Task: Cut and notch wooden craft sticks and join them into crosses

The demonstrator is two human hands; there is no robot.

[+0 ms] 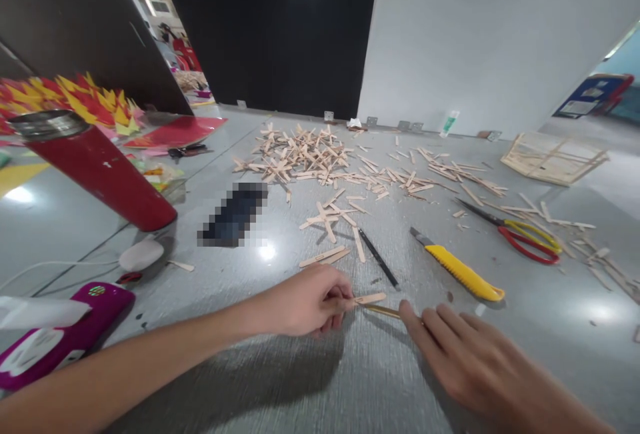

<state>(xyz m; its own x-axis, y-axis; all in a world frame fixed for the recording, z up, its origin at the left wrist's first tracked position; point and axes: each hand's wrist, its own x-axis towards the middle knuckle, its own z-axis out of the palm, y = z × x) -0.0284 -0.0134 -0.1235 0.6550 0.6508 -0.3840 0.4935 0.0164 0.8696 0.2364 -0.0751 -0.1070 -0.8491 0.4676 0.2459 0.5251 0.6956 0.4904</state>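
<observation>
My left hand (313, 301) pinches a short wooden craft stick (373, 299) that points to the right. My right hand (465, 354) is closed around a slim brass-coloured tool (383, 311); most of it is hidden in the fingers, so its kind is unclear. The tool's tip meets or lies just below the stick near my left fingertips. Just beyond my hands lie a black pen (379, 259) and a pair of loose sticks (324, 257). To the right rests a yellow box cutter (457, 271) with its blade out.
Sticks glued into crosses form a pile (300, 154) at the back. Red-and-yellow scissors (520, 234) and a small stick frame (555, 157) are at right. At left stand a red flask (105, 174), a blurred dark phone (235, 214), a white mouse (141, 255) and a purple device (95, 317).
</observation>
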